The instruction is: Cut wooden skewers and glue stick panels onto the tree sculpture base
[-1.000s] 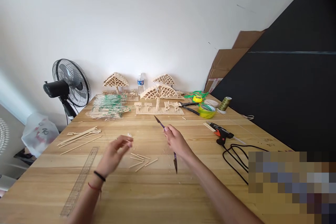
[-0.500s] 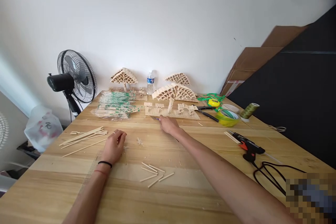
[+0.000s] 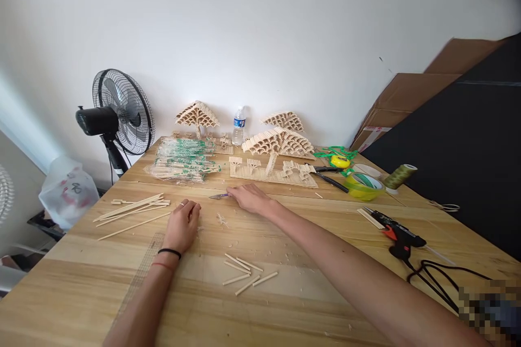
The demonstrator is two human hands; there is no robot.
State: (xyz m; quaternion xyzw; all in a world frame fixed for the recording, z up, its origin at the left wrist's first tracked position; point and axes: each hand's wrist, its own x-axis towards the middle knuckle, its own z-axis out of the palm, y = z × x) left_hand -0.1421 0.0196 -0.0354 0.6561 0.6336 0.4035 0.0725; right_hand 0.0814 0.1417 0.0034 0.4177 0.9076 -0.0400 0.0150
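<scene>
At frame centre the knife (image 3: 220, 196) lies on the desk (image 3: 73, 282), right hand (image 3: 250, 199) touching its handle, grip apart; left hand (image 3: 183, 223) rests empty, half-curled. Keep fingers off the blade.

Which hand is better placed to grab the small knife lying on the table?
Right, probably. The right hand has its fingertips at the handle end of the knife, touching or nearly so. The left hand rests on the table, apart from the knife.
</scene>
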